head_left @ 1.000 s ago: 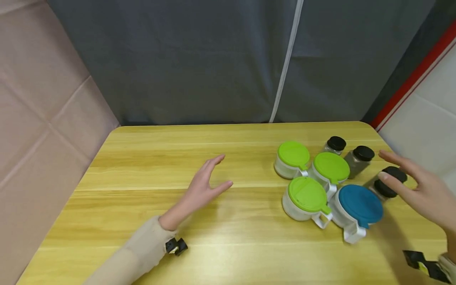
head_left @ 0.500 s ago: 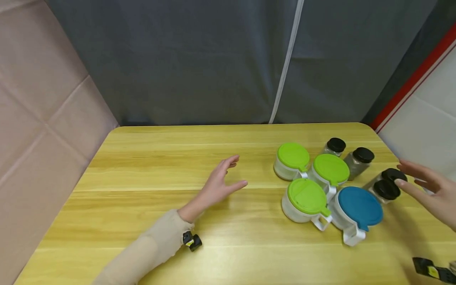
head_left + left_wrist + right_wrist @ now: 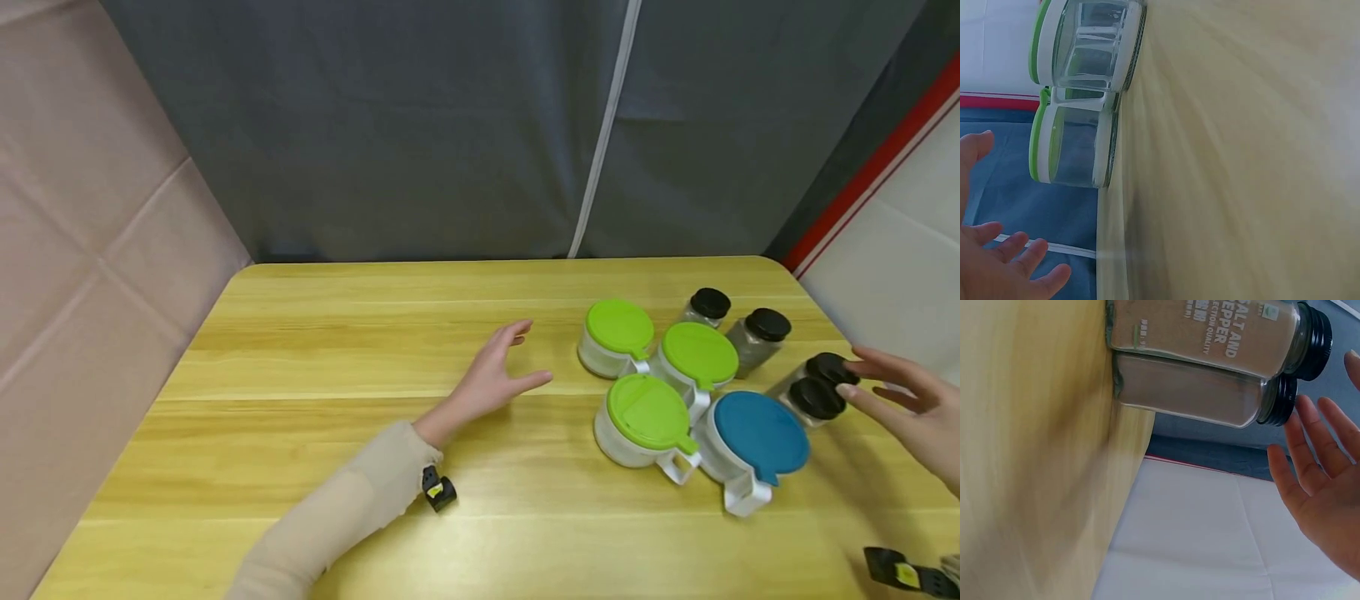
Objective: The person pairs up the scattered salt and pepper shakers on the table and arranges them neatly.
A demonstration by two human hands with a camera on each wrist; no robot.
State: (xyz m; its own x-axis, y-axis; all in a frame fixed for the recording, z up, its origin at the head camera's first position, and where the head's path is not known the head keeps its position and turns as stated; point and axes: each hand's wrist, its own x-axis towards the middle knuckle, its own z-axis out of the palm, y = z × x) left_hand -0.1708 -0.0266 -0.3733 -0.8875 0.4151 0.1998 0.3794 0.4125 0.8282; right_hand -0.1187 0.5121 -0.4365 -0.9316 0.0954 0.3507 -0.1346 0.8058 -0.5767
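My right hand point(image 3: 911, 408), fingers loosely bent and apart, is just right of two spice bottles with black lids. Its fingertips come right up to the lids. The nearer spice bottle point(image 3: 1210, 331) carries a "salt and pepper" label and brown powder; the spice bottle behind it point(image 3: 1191, 387) also looks filled with brown powder. Over the table, my left hand point(image 3: 487, 379) is spread with nothing in it, left of three green-lidded seasoning jars. These are the back-left jar point(image 3: 618, 325), the middle jar point(image 3: 693, 354) and the front jar point(image 3: 645, 412). A blue-lidded seasoning jar point(image 3: 759, 433) stands beside them.
Two more black-lidded spice bottles, one at the back point(image 3: 708, 304) and one closer point(image 3: 761, 333), stand behind the jars. The jar handles point toward the front right. A dark curtain point(image 3: 412, 150) hangs past the far edge of the wooden table point(image 3: 337, 333).
My left hand has moved right across the table toward the green-lidded jars. My right hand has shifted right and slightly down, uncovering the spice bottles' lids. The jars and bottles have stayed put.
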